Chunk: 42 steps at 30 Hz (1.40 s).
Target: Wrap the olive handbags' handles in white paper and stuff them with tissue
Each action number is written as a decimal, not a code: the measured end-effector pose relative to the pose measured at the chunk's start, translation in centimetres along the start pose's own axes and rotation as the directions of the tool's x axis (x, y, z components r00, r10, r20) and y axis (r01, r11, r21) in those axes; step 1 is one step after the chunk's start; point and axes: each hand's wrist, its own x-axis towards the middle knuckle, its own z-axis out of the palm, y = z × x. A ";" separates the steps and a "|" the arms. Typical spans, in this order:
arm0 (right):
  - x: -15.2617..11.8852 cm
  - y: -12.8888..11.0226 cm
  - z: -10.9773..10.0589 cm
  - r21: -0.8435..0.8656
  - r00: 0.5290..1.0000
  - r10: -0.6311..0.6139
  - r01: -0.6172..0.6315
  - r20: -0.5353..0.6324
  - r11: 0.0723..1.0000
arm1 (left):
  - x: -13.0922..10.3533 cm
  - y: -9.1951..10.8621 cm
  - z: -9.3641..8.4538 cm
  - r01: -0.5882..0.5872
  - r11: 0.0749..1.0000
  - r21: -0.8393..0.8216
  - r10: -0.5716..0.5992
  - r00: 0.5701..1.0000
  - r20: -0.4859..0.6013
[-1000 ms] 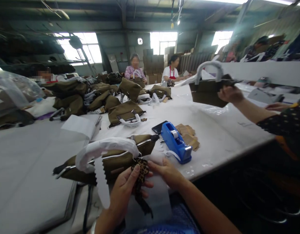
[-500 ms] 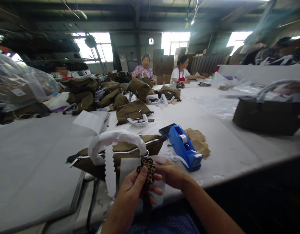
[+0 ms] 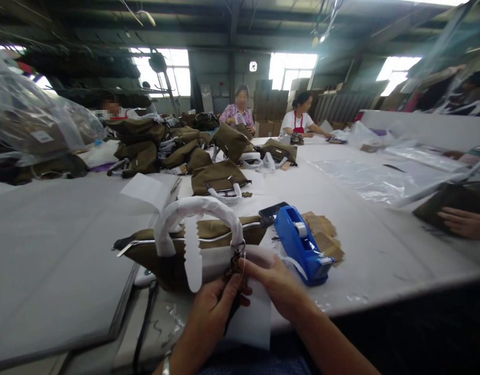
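An olive-brown handbag (image 3: 160, 271) with a silver zip lies on the table in front of me, its raised handle (image 3: 197, 204) wrapped in white paper. From a ring at the handle's right foot hangs a dark leopard-print charm (image 3: 235, 260), mostly covered by my fingers. My left hand (image 3: 214, 302) is closed around the charm's lower part, thumb on top. My right hand (image 3: 281, 286) pinches the charm's upper right side between thumb and fingers. A sheet of white tissue paper (image 3: 251, 317) hangs beneath both hands over the table's edge.
A blue tape dispenser (image 3: 302, 250) stands right of the bag, beside brown paper pieces (image 3: 326, 239) and a black phone (image 3: 272, 209). Large paper sheets (image 3: 60, 260) lie left. More bags (image 3: 216, 177) are piled behind. A co-worker's hand (image 3: 464, 223) rests on a bag at far right.
My hands have tipped the charm, so its leopard face is now largely hidden. The view has shifted slightly. At right, the co-worker's bag has been lowered and tilted.
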 end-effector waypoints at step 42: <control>-1.2 3.7 -0.9 -0.154 0.954 -0.163 0.126 -0.253 0.980 | 0.7 0.9 -0.5 0.019 0.999 0.032 -0.009 0.954 -0.299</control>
